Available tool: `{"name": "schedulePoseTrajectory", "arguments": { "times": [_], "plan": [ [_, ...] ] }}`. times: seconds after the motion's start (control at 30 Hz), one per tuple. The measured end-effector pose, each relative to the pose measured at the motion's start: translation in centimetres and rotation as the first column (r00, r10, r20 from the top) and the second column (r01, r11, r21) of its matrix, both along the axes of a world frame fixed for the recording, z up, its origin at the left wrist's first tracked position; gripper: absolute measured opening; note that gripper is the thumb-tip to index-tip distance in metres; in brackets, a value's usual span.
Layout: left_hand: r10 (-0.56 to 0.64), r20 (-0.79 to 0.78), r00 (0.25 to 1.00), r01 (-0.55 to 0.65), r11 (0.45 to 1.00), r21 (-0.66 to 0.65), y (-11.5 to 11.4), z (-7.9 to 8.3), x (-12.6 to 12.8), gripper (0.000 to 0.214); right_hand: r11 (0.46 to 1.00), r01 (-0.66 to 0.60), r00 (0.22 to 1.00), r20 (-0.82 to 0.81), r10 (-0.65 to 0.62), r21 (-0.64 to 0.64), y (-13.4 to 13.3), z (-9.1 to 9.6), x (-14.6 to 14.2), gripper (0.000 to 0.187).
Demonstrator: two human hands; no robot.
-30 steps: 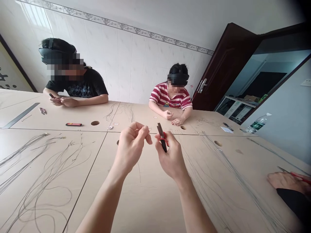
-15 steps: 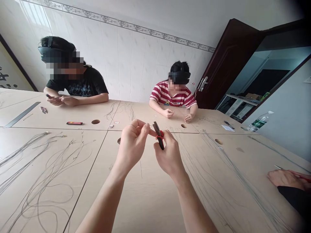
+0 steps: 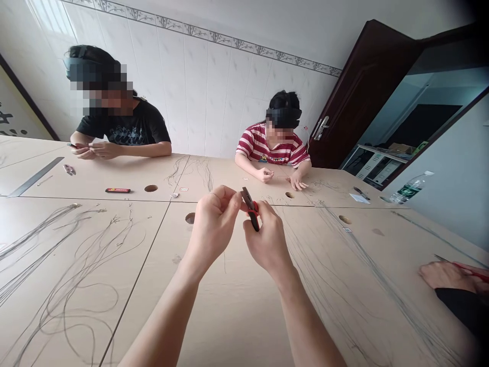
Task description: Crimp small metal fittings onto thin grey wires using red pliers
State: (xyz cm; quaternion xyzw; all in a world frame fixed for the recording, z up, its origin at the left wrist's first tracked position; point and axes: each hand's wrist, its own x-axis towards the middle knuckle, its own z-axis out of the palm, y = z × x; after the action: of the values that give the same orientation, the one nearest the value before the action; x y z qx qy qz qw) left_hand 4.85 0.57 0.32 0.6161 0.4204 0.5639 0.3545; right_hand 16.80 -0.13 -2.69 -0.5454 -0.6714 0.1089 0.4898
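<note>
My right hand [image 3: 269,237] is closed around a pair of pliers [image 3: 250,206] with red and black handles, its dark jaws pointing up and to the left. Beside the jaws, my left hand [image 3: 216,221] pinches a thin cord [image 3: 225,262], whose loose end hangs below the hand. The fingertips of my left hand meet the jaws or sit just beside them. What lies between the jaws is too small to make out. Both hands are raised over the middle of the table [image 3: 225,326].
Bundles of thin cords [image 3: 64,285] spread over the left side, and more cords [image 3: 367,265] run along the right. Two people sit opposite; another person's hand [image 3: 445,275] with red-handled scissors [image 3: 469,267] rests at right. A bottle [image 3: 412,188] stands far right.
My left fingertips and the pliers' jaws have come closer together, and both hands sit slightly further right in view. The striped-shirt person's hand has spread on the table.
</note>
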Motion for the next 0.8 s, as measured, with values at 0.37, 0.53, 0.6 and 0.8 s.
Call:
{"name": "schedulePoseTrajectory", "arguments": {
  "times": [0.37, 0.53, 0.6, 0.8],
  "plan": [
    [-0.016, -0.034, 0.999, 0.017, 1.0, 0.018, -0.1, -0.2, 0.28, 0.024, 0.999, 0.038, 0.999, -0.016, -0.038, -0.014, 0.07, -0.04, 0.08, 0.014],
    [-0.011, -0.037, 0.999, 0.011, 1.0, 0.012, -0.08, -0.12, 0.21, 0.023, 0.997, 0.023, 0.999, -0.034, -0.026, -0.067, 0.13, -0.04, 0.14, 0.013],
    [-0.007, -0.044, 0.999, 0.007, 1.0, 0.002, -0.03, -0.05, 0.16, 0.024, 0.998, 0.022, 0.999, -0.042, -0.024, -0.061, 0.13, -0.06, 0.13, 0.012],
    [-0.006, -0.072, 0.997, 0.006, 1.0, -0.009, 0.08, -0.06, -0.13, 0.026, 0.999, 0.003, 0.998, -0.068, -0.006, -0.045, 0.18, -0.14, 0.11, 0.012]
  ]
}}
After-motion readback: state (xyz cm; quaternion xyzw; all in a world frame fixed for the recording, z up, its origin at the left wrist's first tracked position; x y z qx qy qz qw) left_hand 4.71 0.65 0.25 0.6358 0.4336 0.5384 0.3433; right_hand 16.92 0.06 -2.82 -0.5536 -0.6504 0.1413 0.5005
